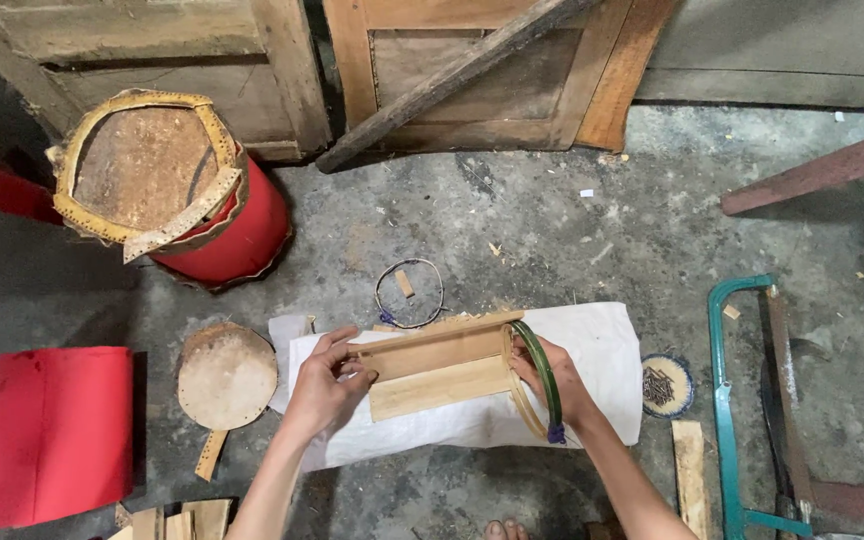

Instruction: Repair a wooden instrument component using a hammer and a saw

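Item: small drum frame of pale wooden slats (439, 368), held lengthwise above a white woven sack (592, 340) spread on the concrete floor (552, 220), at centre. Judged light and stiff, but loose in the joints; thin slats likely to shift or splay if squeezed hard. Best taken by both ends, as seen.

Left hand (324, 385): closed on the left end of the frame, fingers curled over the slat tops, thumb underneath. Right hand (552, 380): clamped on the right end, against a thin wooden hoop (522, 400) and a green ring (548, 375) bound with a violet tie at the near side. Hands well apart, one at each end.

Surroundings:
- Far left: red cylindrical drum shell (237, 235), rough hide top, ragged tan rim strips.
- Left: sheet of red material (52, 430), smooth, edges curled.
- Just left of the sack: round hide disc (227, 377), worn and mottled.
- Beyond the frame: wire ring (410, 293) lying flat, small wood offcut inside.
- Right: shallow round dish of dark nails (667, 385); teal-framed saw (727, 400); short plank near it.
- Far: weathered wooden door panels (472, 70), leaning batten.
- Floor gritty, strewn with chips and splinters.
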